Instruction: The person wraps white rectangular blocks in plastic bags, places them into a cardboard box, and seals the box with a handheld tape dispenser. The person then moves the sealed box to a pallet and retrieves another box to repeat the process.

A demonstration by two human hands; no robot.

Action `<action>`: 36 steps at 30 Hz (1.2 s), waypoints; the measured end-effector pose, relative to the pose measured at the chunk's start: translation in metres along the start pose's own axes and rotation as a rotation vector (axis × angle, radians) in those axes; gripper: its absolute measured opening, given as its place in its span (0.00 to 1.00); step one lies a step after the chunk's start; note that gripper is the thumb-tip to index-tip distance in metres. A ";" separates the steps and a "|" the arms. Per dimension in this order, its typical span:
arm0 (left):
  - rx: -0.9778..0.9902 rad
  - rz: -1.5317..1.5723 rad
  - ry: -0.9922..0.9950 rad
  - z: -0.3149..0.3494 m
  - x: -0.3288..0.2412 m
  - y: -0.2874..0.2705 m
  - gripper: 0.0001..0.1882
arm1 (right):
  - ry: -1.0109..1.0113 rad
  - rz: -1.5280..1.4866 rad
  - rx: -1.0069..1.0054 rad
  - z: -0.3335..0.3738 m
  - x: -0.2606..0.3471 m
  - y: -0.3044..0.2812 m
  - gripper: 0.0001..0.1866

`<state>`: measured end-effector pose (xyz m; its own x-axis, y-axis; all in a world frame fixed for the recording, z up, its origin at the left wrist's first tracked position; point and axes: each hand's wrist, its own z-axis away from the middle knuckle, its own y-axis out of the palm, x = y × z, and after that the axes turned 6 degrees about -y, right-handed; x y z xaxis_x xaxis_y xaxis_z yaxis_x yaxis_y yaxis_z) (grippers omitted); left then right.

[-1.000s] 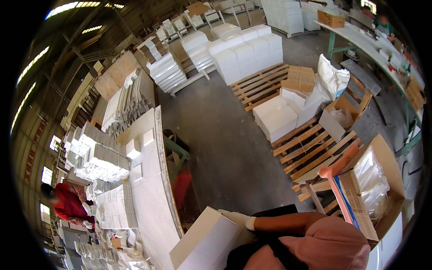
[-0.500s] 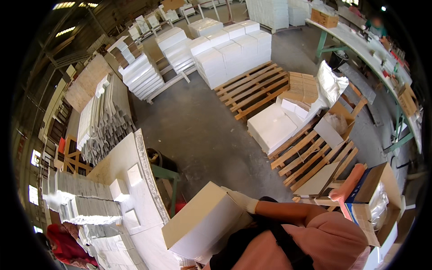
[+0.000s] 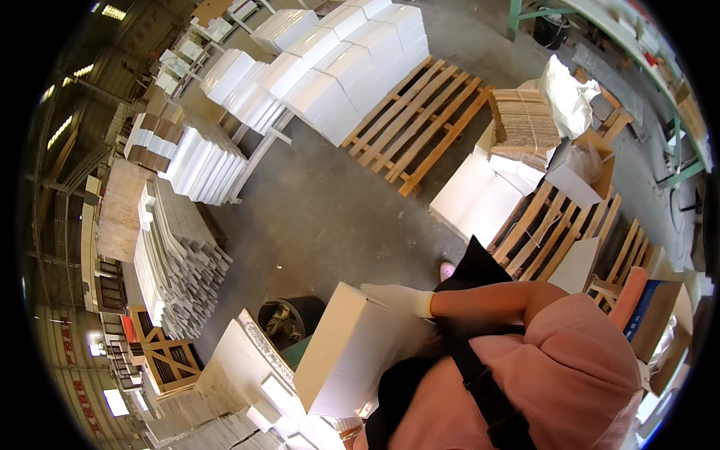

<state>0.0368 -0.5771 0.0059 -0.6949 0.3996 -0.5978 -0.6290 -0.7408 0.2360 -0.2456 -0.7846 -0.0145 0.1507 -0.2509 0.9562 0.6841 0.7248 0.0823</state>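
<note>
We would call this a factory hall or large workshop. Overhead, bright light strips [image 3: 60,131] break up a dark, high roof, and below it we see a broad grey floor [image 3: 300,202]. White blocks [image 3: 356,71], stacked in bulk, stand beside a slatted wooden pallet [image 3: 420,124]. Over on our left, long pale pieces [image 3: 180,259] are piled many layers deep, near a braced wooden crate [image 3: 166,360]. To our right we find packing material (a thick bundle of flat brown cardboard [image 3: 523,120] and an open carton [image 3: 589,166]), and beyond it a long work table [image 3: 628,34] on green legs.
</note>
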 end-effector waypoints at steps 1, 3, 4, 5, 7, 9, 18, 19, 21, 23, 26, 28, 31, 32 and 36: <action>0.001 0.002 -0.002 -0.009 -0.011 0.012 0.26 | -0.006 0.002 0.051 -0.014 0.009 -0.013 0.34; 0.008 0.012 -0.003 -0.028 -0.033 0.034 0.26 | 0.126 -0.150 0.028 -0.037 0.042 -0.033 0.29; 0.009 0.019 -0.007 -0.035 -0.041 0.042 0.26 | 0.186 -0.226 0.016 -0.049 0.055 -0.042 0.28; 0.024 0.013 -0.006 -0.048 -0.053 0.056 0.26 | 0.150 -0.739 -0.071 -0.060 0.051 -0.044 0.28; 0.052 0.001 -0.016 -0.077 -0.075 0.081 0.26 | 0.106 -1.489 -0.250 -0.083 0.048 -0.043 0.30; 0.054 0.006 -0.023 -0.106 -0.096 0.095 0.26 | 0.201 -1.673 -0.450 -0.106 0.112 -0.060 0.33; 0.220 -0.080 -0.078 -0.239 -0.226 0.190 0.26 | 0.097 -0.440 -0.310 -0.254 0.119 -0.183 0.31; 0.233 -0.098 -0.086 -0.248 -0.241 0.201 0.26 | 0.150 -0.550 -0.345 -0.259 0.127 -0.189 0.29; 0.276 -0.132 -0.095 -0.269 -0.263 0.234 0.26 | 0.130 -0.388 -0.411 -0.270 0.132 -0.214 0.24; 0.314 -0.159 -0.105 -0.289 -0.281 0.269 0.26 | 0.033 -0.160 -0.455 -0.278 0.127 -0.237 0.19; 0.342 -0.207 -0.113 -0.314 -0.303 0.319 0.26 | -0.152 0.066 -0.516 -0.301 0.110 -0.268 0.12; 0.347 -0.228 -0.116 -0.329 -0.311 0.353 0.26 | -0.161 -0.041 -0.575 -0.314 0.110 -0.294 0.09; 0.345 -0.256 -0.130 -0.351 -0.316 0.413 0.27 | -0.197 -0.014 -0.577 -0.336 0.102 -0.348 0.13; 0.326 -0.264 -0.133 -0.351 -0.321 0.430 0.27 | -0.158 -0.039 -0.558 -0.340 0.109 -0.366 0.14; 0.266 -0.291 -0.133 -0.353 -0.327 0.511 0.27 | -0.054 -0.231 -0.552 -0.355 0.123 -0.421 0.18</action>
<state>0.0653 -1.2765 0.0514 -0.5031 0.6507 -0.5688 -0.8617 -0.4281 0.2724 -0.2616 -1.3488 -0.0314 -0.0729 -0.3191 0.9449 0.9666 0.2110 0.1458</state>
